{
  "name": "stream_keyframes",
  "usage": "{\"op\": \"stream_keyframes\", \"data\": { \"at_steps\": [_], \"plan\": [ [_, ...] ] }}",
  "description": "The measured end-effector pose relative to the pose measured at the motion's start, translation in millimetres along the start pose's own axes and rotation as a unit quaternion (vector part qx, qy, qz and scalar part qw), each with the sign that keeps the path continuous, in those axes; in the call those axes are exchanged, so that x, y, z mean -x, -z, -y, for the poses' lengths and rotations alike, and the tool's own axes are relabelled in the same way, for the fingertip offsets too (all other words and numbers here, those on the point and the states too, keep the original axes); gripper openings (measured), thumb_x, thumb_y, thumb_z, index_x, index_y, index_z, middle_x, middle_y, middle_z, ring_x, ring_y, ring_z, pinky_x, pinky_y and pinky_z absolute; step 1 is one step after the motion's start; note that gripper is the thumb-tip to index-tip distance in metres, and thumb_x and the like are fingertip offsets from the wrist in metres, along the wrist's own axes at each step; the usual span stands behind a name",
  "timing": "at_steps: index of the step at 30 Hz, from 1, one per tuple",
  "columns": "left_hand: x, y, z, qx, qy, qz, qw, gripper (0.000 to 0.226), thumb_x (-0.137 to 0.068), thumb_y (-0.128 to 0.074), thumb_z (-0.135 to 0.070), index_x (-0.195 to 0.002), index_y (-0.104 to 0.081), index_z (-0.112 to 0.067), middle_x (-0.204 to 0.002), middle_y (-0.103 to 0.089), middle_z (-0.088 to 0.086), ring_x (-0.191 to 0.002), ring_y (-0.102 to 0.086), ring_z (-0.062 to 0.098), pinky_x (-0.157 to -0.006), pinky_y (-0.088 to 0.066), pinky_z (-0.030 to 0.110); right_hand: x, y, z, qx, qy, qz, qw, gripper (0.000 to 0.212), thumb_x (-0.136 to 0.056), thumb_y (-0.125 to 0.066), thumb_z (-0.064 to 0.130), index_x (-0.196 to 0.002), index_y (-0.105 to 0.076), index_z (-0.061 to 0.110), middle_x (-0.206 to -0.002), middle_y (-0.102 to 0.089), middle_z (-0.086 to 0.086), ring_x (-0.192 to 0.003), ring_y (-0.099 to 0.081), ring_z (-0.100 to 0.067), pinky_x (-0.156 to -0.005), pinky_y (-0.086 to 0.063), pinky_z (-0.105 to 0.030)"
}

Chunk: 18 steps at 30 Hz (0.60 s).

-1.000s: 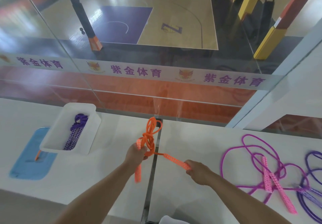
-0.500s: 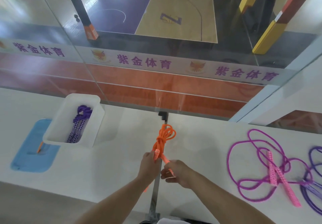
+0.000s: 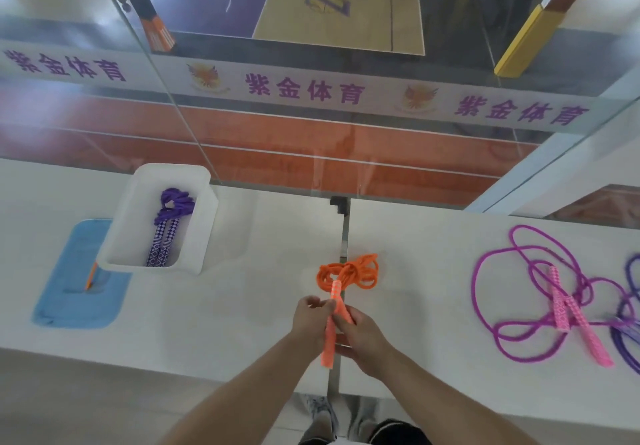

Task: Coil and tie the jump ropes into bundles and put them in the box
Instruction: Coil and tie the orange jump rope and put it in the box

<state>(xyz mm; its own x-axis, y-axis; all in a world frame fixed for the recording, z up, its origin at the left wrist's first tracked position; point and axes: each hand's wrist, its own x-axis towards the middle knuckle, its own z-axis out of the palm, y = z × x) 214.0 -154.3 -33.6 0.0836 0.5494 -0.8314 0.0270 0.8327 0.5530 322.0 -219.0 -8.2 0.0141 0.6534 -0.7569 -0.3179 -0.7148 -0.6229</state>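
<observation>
An orange jump rope [image 3: 349, 273] lies coiled and knotted on the white table [image 3: 242, 306], its two handles pointing toward me. My left hand [image 3: 311, 320] and my right hand [image 3: 363, 337] both grip the orange handles side by side. The white box [image 3: 204, 233] stands at the left and holds a tied purple rope bundle [image 3: 169, 226]. A loose pink rope [image 3: 540, 299] sprawls at the right, with another purple rope [image 3: 628, 326] at the frame's right edge.
A blue mat [image 3: 69, 299] lies under the box's near-left corner, with a thin orange stick on it. A glass wall [image 3: 311, 115] runs along the table's far edge. A metal seam [image 3: 343, 236] splits the two tabletops. My shoes show below the near edge.
The orange bundle came down from the air onto the table. My right hand drew the outstretched handle in beside the other, and both hands now hold the handles together.
</observation>
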Motion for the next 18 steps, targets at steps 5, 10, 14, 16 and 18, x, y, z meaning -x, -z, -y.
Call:
{"op": "stream_keyframes", "data": {
  "at_steps": [5,10,14,16,18],
  "plan": [
    [10.3,8.4,-16.1,-0.061,0.042,0.052,0.996,0.012,-0.087,-0.074,-0.017,-0.085,-0.062,-0.016,-0.091,-0.069,0.008,-0.083,-0.060,0.021,-0.080,-0.045,0.036,7.7,2.0,7.1,0.101,0.044,0.008,0.994,0.038,-0.083,-0.075,0.037,-0.116,-0.066,0.020,-0.099,-0.075,-0.009,-0.086,-0.072,-0.023,-0.085,-0.055,-0.042],
    [38.1,28.6,-36.3,-0.035,0.028,0.067,0.997,0.015,-0.087,-0.075,-0.023,-0.089,-0.061,-0.021,-0.089,-0.071,0.000,-0.085,-0.059,0.018,-0.082,-0.040,0.036,11.1,-12.5,36.3,0.167,0.080,0.052,0.981,0.024,-0.087,-0.071,0.013,-0.110,-0.069,0.019,-0.090,-0.074,-0.007,-0.080,-0.071,-0.017,-0.078,-0.056,-0.033],
    [60.1,57.5,-69.8,-0.129,-0.106,-0.033,0.985,0.023,-0.088,-0.073,-0.035,-0.092,-0.056,-0.020,-0.085,-0.060,-0.001,-0.070,-0.050,0.012,-0.060,-0.037,0.026,9.4,-43.7,67.1,0.213,0.125,0.075,0.966,0.028,-0.086,-0.064,0.004,-0.113,-0.066,0.014,-0.088,-0.072,-0.011,-0.076,-0.074,-0.022,-0.072,-0.060,-0.033],
    [68.9,82.9,-92.6,-0.229,-0.203,-0.107,0.946,0.027,-0.094,-0.060,-0.044,-0.085,-0.053,-0.021,-0.077,-0.056,-0.006,-0.065,-0.049,0.012,-0.057,-0.038,0.027,8.2,-65.5,87.8,0.246,0.153,0.078,0.954,0.026,-0.088,-0.064,0.004,-0.112,-0.064,0.013,-0.087,-0.070,-0.010,-0.072,-0.073,-0.019,-0.065,-0.057,-0.025],
    [69.9,116.6,-112.2,-0.374,-0.293,-0.168,0.864,0.026,-0.097,-0.051,-0.045,-0.084,-0.053,-0.022,-0.082,-0.059,-0.006,-0.075,-0.055,0.016,-0.066,-0.043,0.031,4.7,-89.4,108.2,0.280,0.186,0.077,0.939,0.027,-0.088,-0.064,0.006,-0.113,-0.064,0.016,-0.088,-0.071,-0.009,-0.073,-0.074,-0.019,-0.066,-0.058,-0.027]
  ]
}}
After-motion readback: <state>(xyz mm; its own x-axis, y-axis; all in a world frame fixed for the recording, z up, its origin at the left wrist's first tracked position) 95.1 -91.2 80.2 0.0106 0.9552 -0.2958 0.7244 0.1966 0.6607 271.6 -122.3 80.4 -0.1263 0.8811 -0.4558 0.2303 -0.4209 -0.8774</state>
